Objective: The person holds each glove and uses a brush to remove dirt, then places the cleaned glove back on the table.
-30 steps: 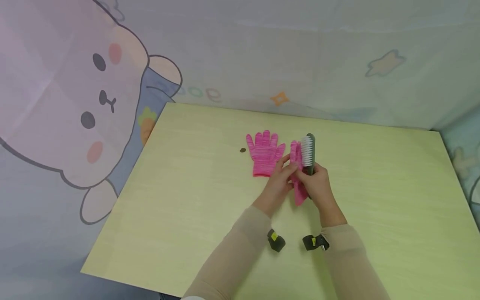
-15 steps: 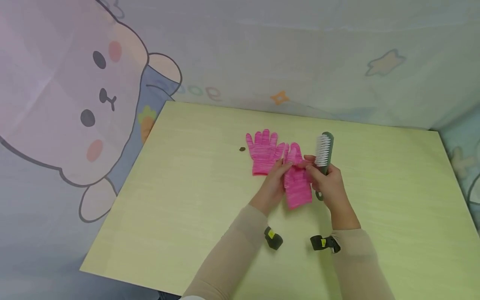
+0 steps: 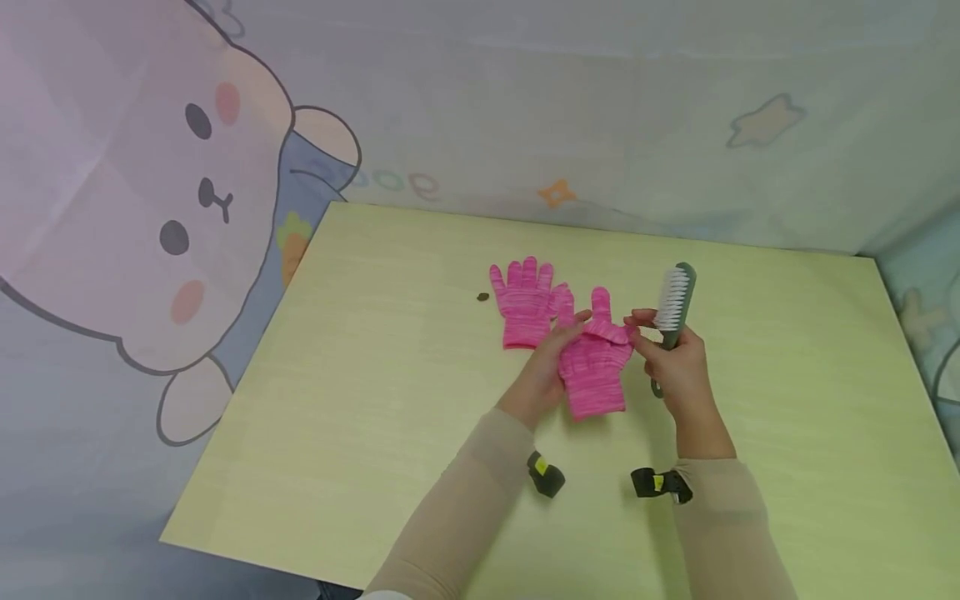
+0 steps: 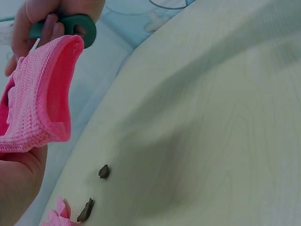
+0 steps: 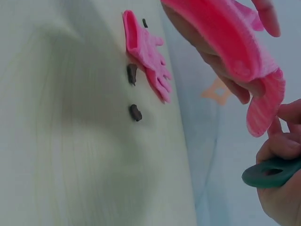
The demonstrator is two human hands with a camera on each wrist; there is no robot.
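A pink knitted glove (image 3: 595, 385) is held above the table by my left hand (image 3: 538, 375), whose fingers grip its left side. Several of its fingers are folded over the palm. My right hand (image 3: 681, 371) holds a green brush (image 3: 677, 302) with white bristles, bristles facing left. With thumb and fingertips that same hand also pinches a finger of the glove. In the left wrist view the glove's open cuff (image 4: 59, 94) faces the camera, and the brush's handle end (image 4: 70, 23) shows a hole. A second pink glove (image 3: 525, 310) lies flat on the table, left of the held one.
Small dark brown lumps lie on the pale yellow table (image 3: 375, 375); one lump (image 3: 483, 297) sits left of the flat glove. Two others, a round lump (image 5: 135, 113) and a longer lump (image 5: 132, 74), show in the right wrist view. A printed curtain (image 3: 637, 125) hangs behind.
The right hand and brush have moved right, away from the left hand. The held glove has turned from edge-on to flat, its palm side spread out, one finger pulled rightward.
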